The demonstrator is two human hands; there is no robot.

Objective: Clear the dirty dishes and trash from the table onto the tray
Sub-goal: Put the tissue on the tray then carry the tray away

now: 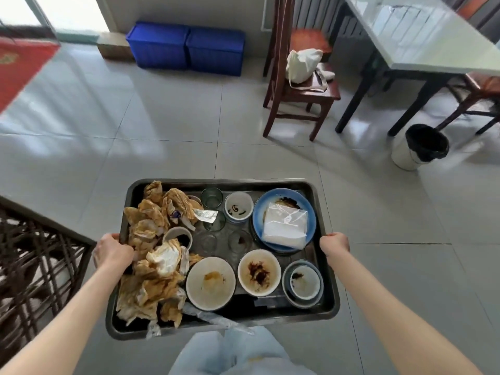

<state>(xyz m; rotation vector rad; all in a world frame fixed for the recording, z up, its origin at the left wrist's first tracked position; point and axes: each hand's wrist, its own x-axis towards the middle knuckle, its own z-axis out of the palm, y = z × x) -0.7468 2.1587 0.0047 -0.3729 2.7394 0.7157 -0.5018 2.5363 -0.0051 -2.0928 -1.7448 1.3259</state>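
Observation:
I carry a dark metal tray point(328, 288) in the air over the tiled floor. My left hand point(113, 251) grips its left rim and my right hand point(335, 246) grips its right rim. On the tray's left side lies a heap of stained crumpled napkins point(154, 255). Several dirty bowls sit along the near side, among them a white bowl point(210, 282) and a sauce-stained bowl point(259, 272). A blue plate point(284, 219) at the far right holds a clear plastic packet. Several small glasses point(211, 197) stand in the middle.
A bin with a black liner point(418, 147) stands on the floor at the right. Behind it are a glass-topped table point(422, 36) and a wooden chair point(300, 85) with a white bag. Two blue crates point(186, 47) sit by the far wall. A dark lattice rack point(35, 255) is at my left.

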